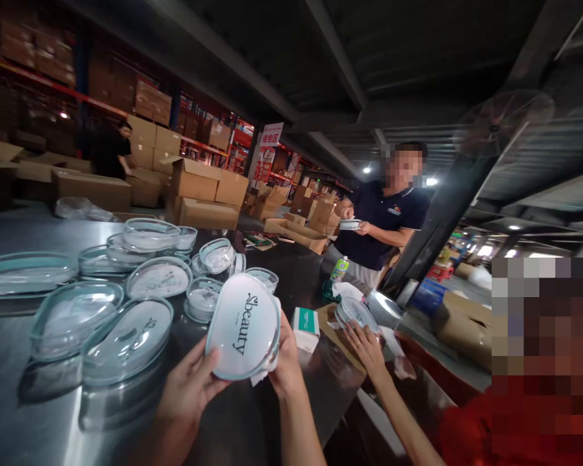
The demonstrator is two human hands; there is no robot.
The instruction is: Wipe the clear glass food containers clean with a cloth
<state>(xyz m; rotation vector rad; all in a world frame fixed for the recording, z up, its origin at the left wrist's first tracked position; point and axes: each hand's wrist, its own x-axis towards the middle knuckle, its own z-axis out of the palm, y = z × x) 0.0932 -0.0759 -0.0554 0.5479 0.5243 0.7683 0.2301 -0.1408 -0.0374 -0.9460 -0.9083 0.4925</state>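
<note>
Between my two hands is a rounded cosmetic case [243, 327] with a white face printed "beauty" and a pale teal rim, tilted up toward me. My left hand [194, 375] grips its lower left edge, thumb on the face. My right hand [286, 359] is wrapped round its right side, its fingers partly hidden behind the case. A scrap of white cloth or paper [263, 372] shows under the case by my right hand. Several similar clear cases with teal rims, such as a kidney-shaped case [131, 343], lie to the left.
A small white and green box [306, 329] stands right of my hands. A co-worker's hand [366, 346] rests on another clear case [357, 314] over cardboard. Behind are a green-labelled bottle [340, 268] and a person [386, 217] holding a case. The steel table [214, 427] reflects light.
</note>
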